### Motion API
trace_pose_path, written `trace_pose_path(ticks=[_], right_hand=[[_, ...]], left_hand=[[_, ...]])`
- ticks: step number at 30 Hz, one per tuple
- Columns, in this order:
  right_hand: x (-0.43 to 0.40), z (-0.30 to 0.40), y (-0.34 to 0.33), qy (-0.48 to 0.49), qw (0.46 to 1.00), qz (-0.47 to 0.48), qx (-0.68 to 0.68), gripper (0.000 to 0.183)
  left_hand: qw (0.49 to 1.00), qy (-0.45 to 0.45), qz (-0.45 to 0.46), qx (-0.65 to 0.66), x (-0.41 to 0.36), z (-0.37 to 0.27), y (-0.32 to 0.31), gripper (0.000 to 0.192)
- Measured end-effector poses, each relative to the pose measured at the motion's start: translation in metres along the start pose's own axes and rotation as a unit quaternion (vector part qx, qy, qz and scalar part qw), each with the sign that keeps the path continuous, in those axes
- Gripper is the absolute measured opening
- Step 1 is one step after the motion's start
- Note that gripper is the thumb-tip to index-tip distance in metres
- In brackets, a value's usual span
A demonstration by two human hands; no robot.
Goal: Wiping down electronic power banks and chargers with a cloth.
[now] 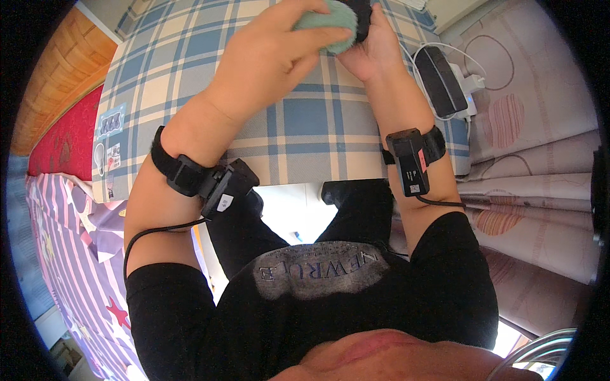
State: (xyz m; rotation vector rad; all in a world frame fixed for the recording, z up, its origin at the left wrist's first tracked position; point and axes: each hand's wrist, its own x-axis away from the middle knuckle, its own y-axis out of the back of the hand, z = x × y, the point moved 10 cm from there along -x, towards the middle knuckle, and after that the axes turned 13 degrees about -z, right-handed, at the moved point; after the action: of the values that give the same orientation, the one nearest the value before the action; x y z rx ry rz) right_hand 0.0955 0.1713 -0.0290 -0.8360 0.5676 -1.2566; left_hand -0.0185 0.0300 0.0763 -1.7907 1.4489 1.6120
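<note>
At the top of the view, my left hand (276, 57) grips a pale green, fuzzy oval pad (340, 24), its fingers spread over the pad's near side. My right hand (374, 52), palm turned up, is around a black object (363, 16) just behind and to the right of the pad. The pad is against the black object or overlaps it. The frame's top edge cuts off the black object, so its kind cannot be told. Both hands are above a table with a blue, grey and cream checked cloth (305, 124).
A black box-shaped device (441, 81) and a white power strip (469, 97) with plugged-in cables lie at the table's right side. A patterned curtain (533, 143) hangs beside them. Stickers (110, 123) mark the left edge. Striped bedding (81, 228) lies at left. Both forearms wear strapped, cabled black devices (410, 162).
</note>
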Motion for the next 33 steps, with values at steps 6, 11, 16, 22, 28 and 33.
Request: trace_pose_path(ticks=[6,11,16,22,28,33], right_hand=[[0.01,-0.009,-0.007,-0.033,0.997,-0.036,0.064,0.05],[0.01,-0.008,-0.01,-0.041,0.998,-0.02,0.049,0.055],[0.016,-0.011,-0.022,-0.146,0.964,0.22,0.011,0.06],[0.027,-0.022,-0.026,-0.072,0.99,-0.004,0.121,0.069],[0.026,-0.025,-0.019,-0.063,0.975,0.031,0.213,0.072],[0.024,-0.029,-0.016,-0.042,0.959,0.052,0.274,0.071]], left_hand=[[0.987,-0.108,0.08,-0.085,-0.003,-0.027,-0.019,0.036],[0.987,-0.053,0.092,-0.124,0.003,-0.004,-0.007,0.036],[0.991,-0.028,0.005,-0.133,-0.001,0.024,0.007,0.039],[0.99,-0.131,0.059,-0.012,0.0,-0.015,-0.011,0.045],[0.994,-0.098,0.018,-0.035,0.001,0.008,-0.004,0.05],[0.993,-0.01,-0.023,-0.112,0.001,0.039,0.007,0.05]])
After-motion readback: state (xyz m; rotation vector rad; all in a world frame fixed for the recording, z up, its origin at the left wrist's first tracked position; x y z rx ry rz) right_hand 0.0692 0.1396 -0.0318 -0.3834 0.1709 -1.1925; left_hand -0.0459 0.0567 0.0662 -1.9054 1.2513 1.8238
